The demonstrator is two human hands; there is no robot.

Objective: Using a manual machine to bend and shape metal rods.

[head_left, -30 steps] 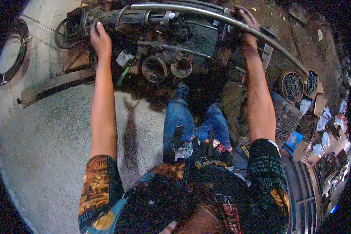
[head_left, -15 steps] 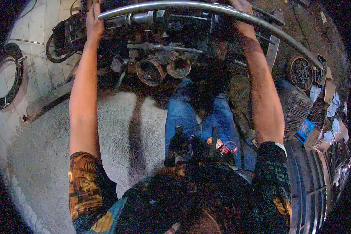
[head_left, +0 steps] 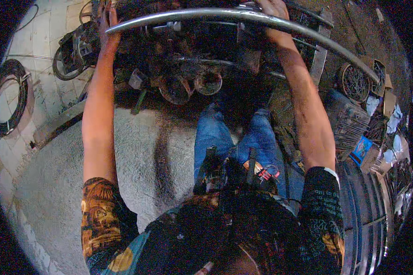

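A long, shiny metal tube (head_left: 197,13) runs across the top of the view, and its right part slopes down toward the boxes. My left hand (head_left: 109,20) is at the tube's left end, with its fingers stretched out along the far side. Part of that hand lies in shadow. My right hand (head_left: 274,8) is closed around the tube right of the middle; the tube covers part of the wrist. Beneath the tube is a dark, greasy machine (head_left: 183,43) with two round, rusty cup-shaped parts (head_left: 208,83) at its near side.
A coil of black hose (head_left: 18,98) lies on the tiled floor at left. At right are a round container of small metal pieces (head_left: 354,81), cardboard boxes, a blue packet (head_left: 361,150) and thin rods. A slatted metal frame (head_left: 360,206) stands near my right arm.
The tube sits slightly lower in the view, and its left end has shifted left. Both hands remain at the tube. The whole view has moved slightly, and the machine appears darker.
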